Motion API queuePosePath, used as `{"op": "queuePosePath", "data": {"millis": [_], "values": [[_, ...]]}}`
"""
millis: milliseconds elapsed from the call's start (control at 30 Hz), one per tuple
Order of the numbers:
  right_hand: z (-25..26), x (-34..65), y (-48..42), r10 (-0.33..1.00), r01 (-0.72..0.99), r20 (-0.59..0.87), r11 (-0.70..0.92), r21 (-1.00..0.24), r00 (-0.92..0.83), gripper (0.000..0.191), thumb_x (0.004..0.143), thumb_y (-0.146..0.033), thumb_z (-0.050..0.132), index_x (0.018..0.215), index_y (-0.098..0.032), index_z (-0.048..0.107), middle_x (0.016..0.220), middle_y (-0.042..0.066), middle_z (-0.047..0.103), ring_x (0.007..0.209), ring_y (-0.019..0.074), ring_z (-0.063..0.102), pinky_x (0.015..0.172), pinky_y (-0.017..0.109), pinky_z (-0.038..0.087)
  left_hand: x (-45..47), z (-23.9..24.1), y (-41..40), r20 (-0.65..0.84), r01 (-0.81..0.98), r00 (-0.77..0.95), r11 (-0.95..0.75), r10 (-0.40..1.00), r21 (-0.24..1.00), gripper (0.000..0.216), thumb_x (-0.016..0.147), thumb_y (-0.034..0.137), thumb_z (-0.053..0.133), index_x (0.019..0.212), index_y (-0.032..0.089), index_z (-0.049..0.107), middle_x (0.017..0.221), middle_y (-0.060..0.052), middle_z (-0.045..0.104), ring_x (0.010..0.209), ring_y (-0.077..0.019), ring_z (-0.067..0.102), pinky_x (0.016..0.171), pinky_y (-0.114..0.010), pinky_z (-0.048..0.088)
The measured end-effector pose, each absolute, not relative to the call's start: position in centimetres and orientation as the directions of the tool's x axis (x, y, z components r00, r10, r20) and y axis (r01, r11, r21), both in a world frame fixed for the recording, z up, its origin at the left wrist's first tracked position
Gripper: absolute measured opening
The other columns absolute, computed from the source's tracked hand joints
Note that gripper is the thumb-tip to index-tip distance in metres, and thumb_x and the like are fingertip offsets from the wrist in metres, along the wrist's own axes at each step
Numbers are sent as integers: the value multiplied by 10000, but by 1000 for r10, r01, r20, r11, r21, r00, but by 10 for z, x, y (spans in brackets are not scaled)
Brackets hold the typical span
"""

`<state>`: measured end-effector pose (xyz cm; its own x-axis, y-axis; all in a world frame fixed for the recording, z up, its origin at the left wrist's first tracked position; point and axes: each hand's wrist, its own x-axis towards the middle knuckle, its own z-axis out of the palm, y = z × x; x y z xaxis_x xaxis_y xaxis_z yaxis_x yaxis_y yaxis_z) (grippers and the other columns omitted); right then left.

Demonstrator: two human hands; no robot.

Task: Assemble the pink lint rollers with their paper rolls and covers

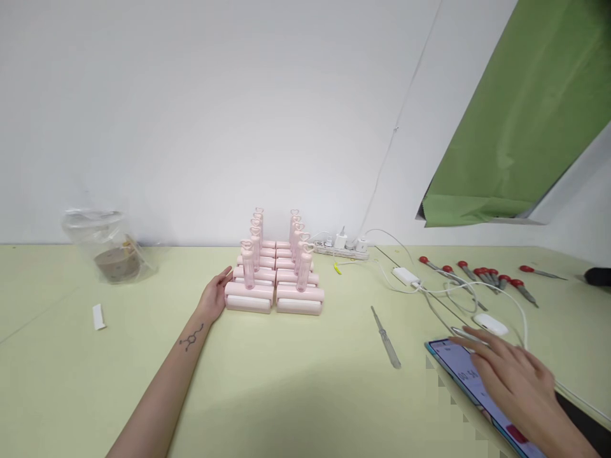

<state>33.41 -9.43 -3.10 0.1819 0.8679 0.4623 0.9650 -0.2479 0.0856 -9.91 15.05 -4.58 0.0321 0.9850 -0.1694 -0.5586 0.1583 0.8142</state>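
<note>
Pink lint rollers (249,292) stand in two columns, with clear pink handles upright and heart-shaped loops on top. My left hand (214,296) rests at the left side of the front rollers, fingers stretched out along them and gripping nothing. On the right, my right hand (510,375) is over a phone (465,374) lying on the table, with its fingers spread and a fingertip at the screen's upper edge. The screen shows large digits and a red button. A slim whitish stick (470,338) shows between the fingers; whether it is held I cannot tell.
A clear-handled screwdriver (386,338) lies between rollers and phone. Several red-ended grey tools (491,277) lie at right. White cables, a power strip (344,252) and a white case (491,324) are nearby. At left are a plastic bag (114,254) and a white slip (98,317).
</note>
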Motion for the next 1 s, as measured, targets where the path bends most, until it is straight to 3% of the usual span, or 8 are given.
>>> {"op": "queuePosePath", "data": {"millis": [133,233,433,567,700,833,933,1000], "values": [[-14,337,-98,771,954,585,-298,-18,252,446,808,-342,169,980,-247,569,1151,74,536,1078,257,467,869,449,318,-99,-46,151,-165,-553,33,156,986,818,407,734,136,411,1133,131,492,806,-51,651,656,-168,602,619,-262,450],[-12,338,-98,759,962,599,-260,-84,257,425,803,-343,180,931,-250,574,1088,73,575,1057,265,487,876,467,306,-99,-46,152,-158,-539,27,148,987,829,382,735,139,410,1105,136,506,775,-43,644,631,-161,594,608,-257,446],[-39,291,-98,880,991,472,20,-135,46,334,814,-288,280,982,-244,565,1053,59,598,1013,254,517,877,467,313,-96,-43,147,-123,-445,-30,96,992,890,303,731,189,418,1009,154,534,755,-42,622,644,-182,586,626,-287,441],[-57,232,-100,851,953,485,285,-107,-201,371,806,-193,355,1174,-222,389,1090,60,577,1022,213,512,887,408,350,-86,-44,146,-10,-303,-220,-59,975,951,216,712,310,511,883,179,523,787,-16,576,761,-184,557,693,-274,423],[-64,208,-104,805,928,547,350,-123,-231,432,801,-184,388,1226,-189,315,1093,82,570,1003,213,519,826,340,417,-82,-49,140,121,-93,-393,-170,912,981,273,663,406,581,764,186,455,739,14,492,799,-173,499,759,-286,391],[-62,216,-104,786,902,560,406,-146,-263,432,798,-174,406,1222,-186,323,1084,88,564,1011,212,510,826,328,431,-93,-51,116,178,57,-251,-169,951,984,363,624,493,585,770,180,472,746,2,499,760,-184,517,706,-316,424],[-53,221,-98,777,870,511,482,-107,-368,468,793,-163,429,1243,-195,305,1120,82,537,1054,210,477,857,335,421,-103,-51,96,182,129,-94,-170,979,977,573,444,385,742,901,191,457,873,-22,524,808,-193,542,712,-313,453],[-42,220,-92,776,850,465,519,-87,-426,487,798,-142,422,1260,-210,285,1144,79,514,1085,209,447,888,357,397,-108,-52,88,176,163,-43,-167,984,972,617,418,361,756,921,194,440,920,-37,511,853,-203,542,762,-331,449]]}}
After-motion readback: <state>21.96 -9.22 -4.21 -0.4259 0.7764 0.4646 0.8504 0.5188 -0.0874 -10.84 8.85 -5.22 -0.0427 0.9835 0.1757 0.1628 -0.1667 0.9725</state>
